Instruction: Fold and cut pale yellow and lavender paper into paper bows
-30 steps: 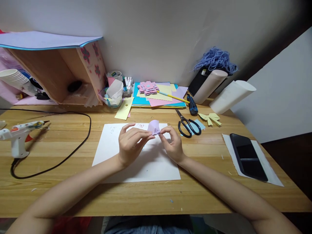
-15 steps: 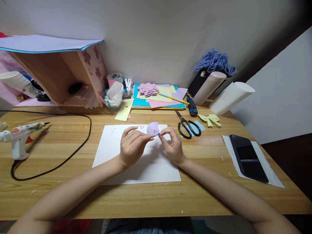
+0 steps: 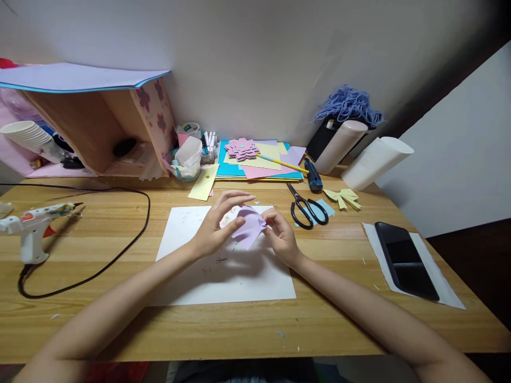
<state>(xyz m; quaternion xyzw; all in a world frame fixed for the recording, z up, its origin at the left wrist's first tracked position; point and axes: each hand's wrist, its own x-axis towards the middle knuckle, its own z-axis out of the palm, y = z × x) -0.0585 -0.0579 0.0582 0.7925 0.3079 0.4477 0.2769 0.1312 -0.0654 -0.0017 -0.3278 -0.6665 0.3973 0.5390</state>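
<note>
A small light purple paper [image 3: 249, 231], creased at its right corner, is held tilted above a white sheet [image 3: 255, 284]. My right hand [image 3: 281, 239] pinches that creased corner between thumb and fingers. On the left side, my left hand [image 3: 217, 226] has its thumb on the paper's near face and its fingers stretched over the top edge. How firmly the left fingers grip cannot be seen. Small coloured marks show on the white sheet, partly covered by the left hand.
Black-handled scissors [image 3: 305, 207] lie right of the hands beside a yellow paper bow [image 3: 343, 198] and a blue cutter [image 3: 314, 176]. A phone [image 3: 407, 260] rests at far right. At left are a glue gun [image 3: 34, 229] and its cable [image 3: 138, 234]. Behind lies a pink paper flower [image 3: 241, 149].
The purple paper has turned and now hangs lower, showing a wider face. My left hand has gone from a pinch near the crease to spread fingers with its thumb on the paper's left side.
</note>
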